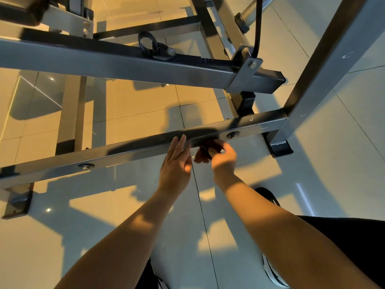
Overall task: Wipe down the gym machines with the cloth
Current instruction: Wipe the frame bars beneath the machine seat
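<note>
**Cloth at the low bar**

Gripping a dark bunched cloth [205,152] in the right hand [224,158], at the lower edge of the low bar [133,150], centre frame. Resting the left hand [176,164], fingers straight, just left of it.

cloth [205,153]: small, dark reddish-brown, crumpled into a wad; just right of frame centre, gripped by the right hand [224,158] and touching the near face of the low crossbar.
low crossbar [125,152]: square grey metal tube, rising from the left edge to right of centre; two bolts with washers on its near face.
upper beam [125,63]: thicker square tube across the upper half, with a black ring bracket [148,45] bolted on top and a bolted sleeve at its right end.
upright post [333,65]: slants through the upper right and meets the crossbar's right end.
foot plates [280,148]: dark, flat, one under each crossbar end.
</note>
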### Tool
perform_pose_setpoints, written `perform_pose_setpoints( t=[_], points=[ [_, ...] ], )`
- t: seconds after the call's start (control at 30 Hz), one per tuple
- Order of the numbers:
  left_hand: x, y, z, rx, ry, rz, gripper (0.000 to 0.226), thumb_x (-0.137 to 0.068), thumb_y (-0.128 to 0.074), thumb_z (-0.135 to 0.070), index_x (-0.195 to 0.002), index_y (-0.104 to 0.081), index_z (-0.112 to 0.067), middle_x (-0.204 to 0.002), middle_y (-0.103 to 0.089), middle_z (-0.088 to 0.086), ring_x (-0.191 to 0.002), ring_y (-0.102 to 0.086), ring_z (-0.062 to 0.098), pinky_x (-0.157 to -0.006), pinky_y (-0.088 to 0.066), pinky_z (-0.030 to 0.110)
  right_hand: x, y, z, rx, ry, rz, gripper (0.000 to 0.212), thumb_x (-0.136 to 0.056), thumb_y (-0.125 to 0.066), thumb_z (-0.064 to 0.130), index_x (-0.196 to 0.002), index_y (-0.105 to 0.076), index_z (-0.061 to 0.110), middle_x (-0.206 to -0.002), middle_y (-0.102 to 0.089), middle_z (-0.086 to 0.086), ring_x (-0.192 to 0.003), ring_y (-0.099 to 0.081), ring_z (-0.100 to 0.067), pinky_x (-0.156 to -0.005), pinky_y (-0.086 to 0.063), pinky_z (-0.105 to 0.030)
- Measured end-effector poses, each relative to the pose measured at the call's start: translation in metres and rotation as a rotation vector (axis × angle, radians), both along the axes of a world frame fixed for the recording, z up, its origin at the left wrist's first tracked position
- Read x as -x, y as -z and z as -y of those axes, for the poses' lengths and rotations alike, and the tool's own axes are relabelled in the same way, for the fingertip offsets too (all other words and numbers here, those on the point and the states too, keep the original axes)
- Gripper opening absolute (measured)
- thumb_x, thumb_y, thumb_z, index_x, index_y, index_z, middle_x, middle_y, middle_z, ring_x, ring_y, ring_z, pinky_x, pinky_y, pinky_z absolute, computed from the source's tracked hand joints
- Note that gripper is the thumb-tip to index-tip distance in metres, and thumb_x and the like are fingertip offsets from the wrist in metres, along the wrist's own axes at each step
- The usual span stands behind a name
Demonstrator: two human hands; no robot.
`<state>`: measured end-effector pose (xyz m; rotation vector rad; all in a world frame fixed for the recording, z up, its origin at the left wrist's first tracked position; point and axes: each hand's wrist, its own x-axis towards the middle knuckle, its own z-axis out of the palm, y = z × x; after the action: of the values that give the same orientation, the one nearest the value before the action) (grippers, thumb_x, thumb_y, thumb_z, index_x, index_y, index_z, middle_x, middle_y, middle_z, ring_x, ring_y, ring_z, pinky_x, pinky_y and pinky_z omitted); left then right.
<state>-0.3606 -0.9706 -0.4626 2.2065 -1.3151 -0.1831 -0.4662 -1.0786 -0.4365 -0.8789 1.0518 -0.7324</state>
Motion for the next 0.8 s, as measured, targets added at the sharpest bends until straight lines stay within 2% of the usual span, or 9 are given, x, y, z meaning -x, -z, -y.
perform_pose_setpoints(
  t=[0.07,0.17,0.23,0.3,0.37,0.47,0.6,0.67,0.8],
  points=[
    [-0.002,0.001,-0.001,0.019,-0.001,-0.019,0.044,-0.105,-0.046,-0.019,-0.149,-0.049,-0.011,-0.163,-0.032,-0.002,-0.155,-0.016,0.015,-0.118,-0.036,0.042,-0.015,-0.001,-0.014,-0.088,-0.007,0.009,0.025,-0.098,-0.049,-0.013,-0.117,-0.062,-0.003,-0.090,-0.069,-0.021,-0.064,-0.069,-0.019,-0.052,-0.054,-0.026],
    [-0.004,-0.004,-0.001,0.032,-0.003,-0.020,0.047,-0.105,-0.037,-0.028,-0.147,-0.051,-0.011,-0.161,-0.036,-0.004,-0.153,-0.021,0.012,-0.117,-0.033,0.032,-0.028,-0.001,-0.025,-0.171,-0.081,0.065,0.020,-0.097,-0.052,-0.011,-0.112,-0.066,-0.009,-0.081,-0.072,-0.009,-0.064,-0.068,-0.015,-0.052,-0.053,-0.024],
    [-0.005,-0.005,-0.002,0.020,-0.005,-0.031,0.049,-0.105,-0.035,-0.031,-0.147,-0.051,-0.013,-0.161,-0.035,-0.006,-0.153,-0.019,0.011,-0.116,-0.031,0.031,-0.024,-0.002,-0.017,-0.114,-0.024,0.026,0.023,-0.095,-0.050,-0.015,-0.110,-0.066,-0.007,-0.086,-0.069,-0.010,-0.069,-0.067,-0.015,-0.055,-0.053,-0.021],
    [-0.004,-0.002,-0.002,0.009,0.001,-0.027,0.046,-0.106,-0.038,-0.027,-0.148,-0.051,-0.015,-0.163,-0.032,-0.007,-0.154,-0.016,0.011,-0.116,-0.030,0.031,-0.015,-0.003,-0.003,-0.153,0.121,0.033,0.026,-0.096,-0.044,-0.017,-0.116,-0.061,-0.013,-0.090,-0.064,-0.013,-0.074,-0.064,-0.017,-0.056,-0.054,-0.018],
    [-0.004,0.001,-0.002,0.003,0.009,-0.026,0.044,-0.106,-0.042,-0.024,-0.149,-0.049,-0.015,-0.164,-0.029,-0.007,-0.155,-0.013,0.011,-0.117,-0.027,0.029,-0.013,0.000,0.003,-0.191,0.193,0.037,0.024,-0.098,-0.042,-0.014,-0.113,-0.061,-0.013,-0.082,-0.063,-0.012,-0.067,-0.065,-0.016,-0.052,-0.054,-0.019],
    [-0.002,-0.001,-0.001,0.011,-0.003,-0.069,0.049,-0.105,-0.034,-0.031,-0.147,-0.051,-0.011,-0.163,-0.030,-0.004,-0.155,-0.013,0.012,-0.120,-0.020,0.025,-0.025,-0.003,-0.015,-0.131,0.071,-0.026,0.023,-0.095,-0.050,-0.014,-0.111,-0.064,-0.007,-0.086,-0.067,-0.014,-0.069,-0.068,-0.020,-0.053,-0.053,-0.023],
    [-0.008,-0.005,-0.004,0.010,0.021,-0.098,0.044,-0.104,-0.044,-0.024,-0.145,-0.053,-0.013,-0.162,-0.031,-0.007,-0.154,-0.017,0.012,-0.120,-0.026,0.033,-0.033,-0.001,-0.027,-0.119,-0.100,0.009,0.022,-0.096,-0.053,-0.011,-0.114,-0.065,-0.010,-0.092,-0.069,-0.016,-0.073,-0.068,-0.018,-0.060,-0.056,-0.024],
    [-0.011,-0.005,-0.005,0.014,0.024,-0.093,0.039,-0.105,-0.048,-0.018,-0.143,-0.056,-0.013,-0.162,-0.032,-0.008,-0.154,-0.019,0.011,-0.118,-0.030,0.034,-0.023,-0.003,-0.019,-0.034,-0.031,-0.023,0.024,-0.094,-0.054,-0.013,-0.109,-0.066,0.001,-0.101,-0.068,-0.019,-0.083,-0.066,-0.025,-0.060,-0.056,-0.025],
    [-0.008,-0.004,-0.009,0.026,-0.010,-0.037,0.038,-0.104,-0.047,-0.020,-0.140,-0.060,-0.015,-0.161,-0.037,-0.005,-0.153,-0.022,0.011,-0.115,-0.034,0.032,-0.010,-0.008,-0.002,-0.024,0.150,-0.037,0.024,-0.098,-0.043,-0.013,-0.111,-0.060,-0.002,-0.088,-0.062,-0.010,-0.074,-0.064,-0.018,-0.054,-0.053,-0.021]
  ],
)
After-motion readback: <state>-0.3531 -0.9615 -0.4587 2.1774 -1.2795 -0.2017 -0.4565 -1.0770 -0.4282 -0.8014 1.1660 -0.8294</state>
